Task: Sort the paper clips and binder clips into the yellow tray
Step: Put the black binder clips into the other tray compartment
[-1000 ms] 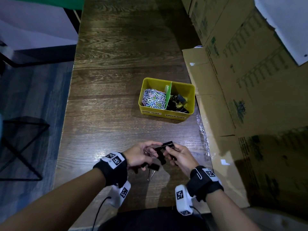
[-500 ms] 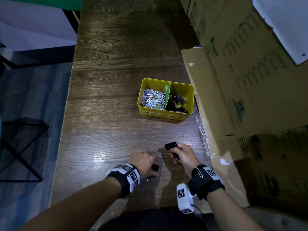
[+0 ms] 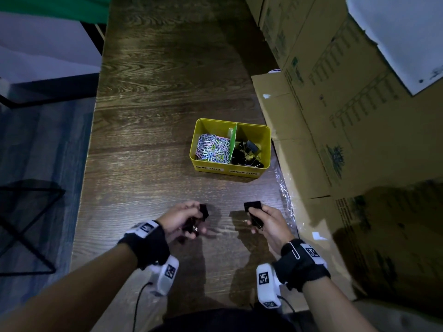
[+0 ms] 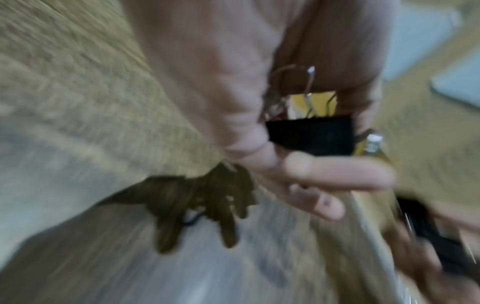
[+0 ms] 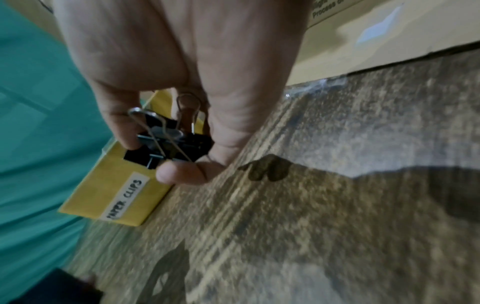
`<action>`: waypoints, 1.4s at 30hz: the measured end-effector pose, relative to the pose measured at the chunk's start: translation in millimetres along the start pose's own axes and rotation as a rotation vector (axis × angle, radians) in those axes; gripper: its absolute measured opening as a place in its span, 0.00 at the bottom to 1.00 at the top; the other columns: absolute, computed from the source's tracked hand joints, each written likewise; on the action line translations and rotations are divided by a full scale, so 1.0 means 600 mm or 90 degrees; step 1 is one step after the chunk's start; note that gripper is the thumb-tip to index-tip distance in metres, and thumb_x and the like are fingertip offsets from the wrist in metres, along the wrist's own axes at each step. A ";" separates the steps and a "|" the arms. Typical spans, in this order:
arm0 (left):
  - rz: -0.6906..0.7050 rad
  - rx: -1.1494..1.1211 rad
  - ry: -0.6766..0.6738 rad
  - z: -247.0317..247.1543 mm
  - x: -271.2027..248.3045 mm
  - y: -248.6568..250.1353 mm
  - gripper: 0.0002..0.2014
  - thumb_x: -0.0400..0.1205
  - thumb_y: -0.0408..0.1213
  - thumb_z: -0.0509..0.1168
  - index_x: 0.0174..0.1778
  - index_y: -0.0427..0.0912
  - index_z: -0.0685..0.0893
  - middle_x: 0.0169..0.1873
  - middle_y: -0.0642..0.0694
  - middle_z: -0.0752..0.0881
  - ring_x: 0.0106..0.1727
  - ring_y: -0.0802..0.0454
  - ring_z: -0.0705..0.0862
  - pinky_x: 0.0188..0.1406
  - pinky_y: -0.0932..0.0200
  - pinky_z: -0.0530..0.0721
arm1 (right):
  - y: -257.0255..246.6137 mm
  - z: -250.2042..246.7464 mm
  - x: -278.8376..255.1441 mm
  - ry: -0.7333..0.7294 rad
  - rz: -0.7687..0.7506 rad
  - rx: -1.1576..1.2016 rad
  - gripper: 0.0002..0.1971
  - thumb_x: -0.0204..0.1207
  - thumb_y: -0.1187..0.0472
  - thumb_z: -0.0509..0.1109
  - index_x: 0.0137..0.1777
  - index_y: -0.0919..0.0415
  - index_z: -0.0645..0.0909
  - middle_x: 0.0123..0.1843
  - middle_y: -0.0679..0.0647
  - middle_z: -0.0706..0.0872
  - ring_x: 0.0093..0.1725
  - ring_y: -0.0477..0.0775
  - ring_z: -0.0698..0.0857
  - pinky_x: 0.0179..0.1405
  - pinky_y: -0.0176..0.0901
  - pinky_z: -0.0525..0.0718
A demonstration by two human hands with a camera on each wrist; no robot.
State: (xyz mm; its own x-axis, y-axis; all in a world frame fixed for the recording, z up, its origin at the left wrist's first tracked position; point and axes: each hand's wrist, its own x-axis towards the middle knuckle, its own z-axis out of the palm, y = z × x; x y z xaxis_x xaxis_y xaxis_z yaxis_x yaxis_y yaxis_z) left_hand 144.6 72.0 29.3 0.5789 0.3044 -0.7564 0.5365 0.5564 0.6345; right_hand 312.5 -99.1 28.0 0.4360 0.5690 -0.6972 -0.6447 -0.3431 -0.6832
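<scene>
A yellow tray (image 3: 201,167) sits mid-table, split by a green divider. Its left part holds coloured paper clips (image 3: 212,150), its right part black binder clips (image 3: 247,153). My left hand (image 3: 189,218) is near the table's front and holds black binder clips (image 3: 203,210), seen blurred in the left wrist view as a black binder clip (image 4: 310,133) between thumb and fingers. My right hand (image 3: 260,218), a little to the right, grips black binder clips (image 3: 252,205); the right wrist view shows two binder clips (image 5: 171,144) pinched between fingers and thumb, in front of the tray (image 5: 114,191).
Tall cardboard boxes (image 3: 347,116) stand along the table's right side, close to the tray. The dark wooden table (image 3: 155,92) runs far ahead; its left edge drops to the floor, where a black metal frame (image 3: 31,226) stands. Clear plastic film (image 3: 284,188) lies by the boxes.
The hands were together over the clips a second ago and have drawn apart. The left hand dipped to the table, picked up the clips lying there and lifted; the right hand kept its clips.
</scene>
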 end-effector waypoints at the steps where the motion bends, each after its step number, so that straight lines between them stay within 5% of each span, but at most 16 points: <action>1: 0.025 -0.046 -0.008 -0.009 -0.001 0.024 0.08 0.79 0.25 0.56 0.47 0.40 0.78 0.33 0.38 0.86 0.28 0.46 0.86 0.14 0.66 0.76 | -0.009 -0.004 -0.002 -0.008 -0.010 0.015 0.08 0.75 0.63 0.71 0.51 0.66 0.82 0.42 0.58 0.83 0.33 0.50 0.80 0.24 0.40 0.74; 6: 0.118 -0.101 -0.057 -0.022 0.009 0.158 0.12 0.76 0.28 0.57 0.55 0.41 0.73 0.47 0.37 0.85 0.29 0.47 0.84 0.13 0.66 0.75 | -0.094 -0.021 -0.005 -0.034 -0.084 0.015 0.22 0.73 0.48 0.67 0.56 0.67 0.79 0.37 0.53 0.81 0.34 0.47 0.77 0.33 0.41 0.72; 10: 0.160 0.037 -0.047 0.046 0.030 0.254 0.16 0.78 0.27 0.60 0.60 0.45 0.80 0.47 0.39 0.85 0.34 0.45 0.83 0.19 0.62 0.78 | -0.170 -0.019 0.021 0.013 -0.150 0.000 0.21 0.78 0.50 0.67 0.61 0.68 0.79 0.40 0.54 0.81 0.35 0.47 0.78 0.34 0.41 0.76; 14: 0.157 0.167 0.005 0.144 0.080 0.294 0.11 0.76 0.28 0.66 0.53 0.43 0.80 0.47 0.39 0.81 0.42 0.43 0.82 0.22 0.56 0.85 | -0.232 0.003 0.061 0.045 -0.208 -0.028 0.15 0.80 0.52 0.67 0.56 0.64 0.82 0.38 0.54 0.81 0.33 0.48 0.79 0.31 0.40 0.77; 16: 0.206 0.286 0.052 0.180 0.115 0.289 0.11 0.76 0.30 0.66 0.53 0.44 0.79 0.47 0.39 0.82 0.42 0.42 0.83 0.27 0.53 0.87 | -0.251 0.015 0.089 0.078 -0.219 -0.069 0.10 0.81 0.53 0.66 0.50 0.60 0.82 0.36 0.53 0.81 0.32 0.48 0.79 0.27 0.37 0.77; 18: 0.287 0.517 0.119 0.197 0.140 0.273 0.16 0.75 0.33 0.67 0.58 0.43 0.78 0.50 0.37 0.83 0.47 0.39 0.84 0.42 0.52 0.85 | -0.259 0.022 0.120 0.112 -0.220 -0.148 0.10 0.82 0.54 0.64 0.53 0.60 0.82 0.40 0.54 0.85 0.37 0.51 0.82 0.28 0.38 0.79; 22: 0.308 0.660 0.163 0.194 0.163 0.234 0.30 0.73 0.33 0.66 0.72 0.40 0.67 0.60 0.33 0.73 0.65 0.34 0.74 0.67 0.46 0.73 | -0.251 0.028 0.158 0.149 -0.245 -0.367 0.12 0.78 0.47 0.63 0.53 0.51 0.81 0.55 0.58 0.87 0.55 0.59 0.85 0.57 0.58 0.84; 26: 0.317 0.693 0.100 0.182 0.153 0.212 0.32 0.72 0.33 0.64 0.73 0.37 0.64 0.62 0.32 0.76 0.65 0.35 0.75 0.66 0.47 0.74 | -0.248 0.035 0.162 0.164 -0.333 -0.519 0.13 0.79 0.51 0.64 0.61 0.52 0.80 0.60 0.57 0.85 0.62 0.58 0.81 0.64 0.51 0.77; 29: 0.434 0.719 0.107 0.168 0.125 0.196 0.18 0.74 0.30 0.62 0.60 0.34 0.79 0.55 0.34 0.81 0.58 0.36 0.79 0.59 0.54 0.72 | -0.243 0.044 0.164 0.123 -0.389 -0.731 0.14 0.80 0.53 0.64 0.62 0.55 0.81 0.60 0.62 0.81 0.63 0.61 0.79 0.63 0.44 0.70; 33: 0.552 0.691 0.091 0.132 0.092 0.150 0.09 0.75 0.28 0.63 0.46 0.38 0.87 0.53 0.39 0.84 0.51 0.42 0.84 0.55 0.59 0.75 | -0.239 0.068 0.173 0.035 -0.363 -1.056 0.23 0.83 0.49 0.56 0.54 0.69 0.84 0.59 0.67 0.82 0.61 0.67 0.80 0.61 0.53 0.73; 36: 0.578 0.636 0.098 0.103 0.072 0.112 0.09 0.75 0.29 0.64 0.46 0.40 0.87 0.63 0.41 0.81 0.55 0.50 0.83 0.60 0.65 0.76 | -0.248 0.088 0.190 0.015 -0.402 -1.104 0.17 0.82 0.58 0.57 0.56 0.69 0.82 0.62 0.64 0.81 0.62 0.68 0.79 0.65 0.57 0.73; 39: 0.594 0.567 0.128 0.085 0.058 0.087 0.10 0.75 0.32 0.61 0.44 0.39 0.87 0.58 0.42 0.82 0.56 0.56 0.82 0.61 0.71 0.73 | -0.258 0.100 0.213 -0.039 -0.321 -1.123 0.12 0.77 0.68 0.59 0.56 0.69 0.79 0.60 0.67 0.82 0.58 0.69 0.82 0.54 0.54 0.80; 42: 0.587 0.534 0.144 0.072 0.050 0.061 0.11 0.74 0.34 0.59 0.42 0.39 0.87 0.55 0.42 0.83 0.54 0.61 0.80 0.61 0.79 0.68 | -0.258 0.107 0.230 -0.062 -0.299 -1.220 0.13 0.76 0.65 0.60 0.54 0.70 0.80 0.59 0.67 0.83 0.59 0.68 0.81 0.55 0.56 0.79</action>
State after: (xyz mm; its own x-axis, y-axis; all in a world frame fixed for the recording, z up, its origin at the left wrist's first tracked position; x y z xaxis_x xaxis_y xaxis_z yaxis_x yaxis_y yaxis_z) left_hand 208.3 68.1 36.7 0.8707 0.4879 0.0615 0.2623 -0.5666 0.7811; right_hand 432.2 80.5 51.2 0.2674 0.8484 -0.4569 0.9258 -0.3577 -0.1224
